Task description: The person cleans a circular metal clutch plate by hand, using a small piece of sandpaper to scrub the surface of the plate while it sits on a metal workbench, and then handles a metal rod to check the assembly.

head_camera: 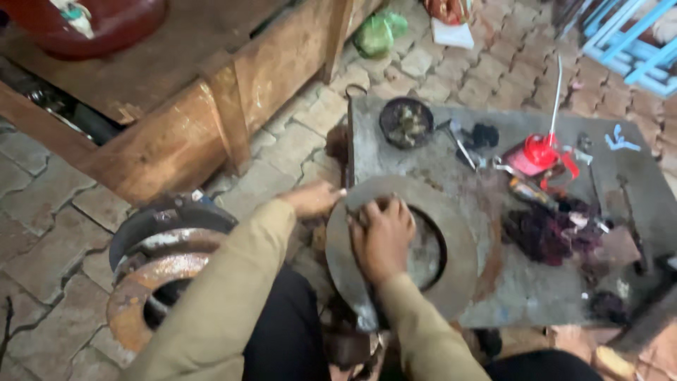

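A grey metal disc (pixel 465 212) with a round hole in its middle lies on the near left corner of a worn steel plate (pixel 437 159) and overhangs its edge. My left hand (pixel 314 199) grips the disc's left rim from outside. My right hand (pixel 381 236) presses down on the disc's face, fingers bent and close together, covering part of the hole. Whether anything lies under that palm is hidden. Both sleeves are khaki.
On the plate are a small black bowl (pixel 407 122), a red oil can (pixel 539 152) with a white spout, small tools and a dark rag (pixel 550 233). Rusty rings (pixel 159 279) are stacked on the paving at left. A wooden bench (pixel 176 141) stands behind.
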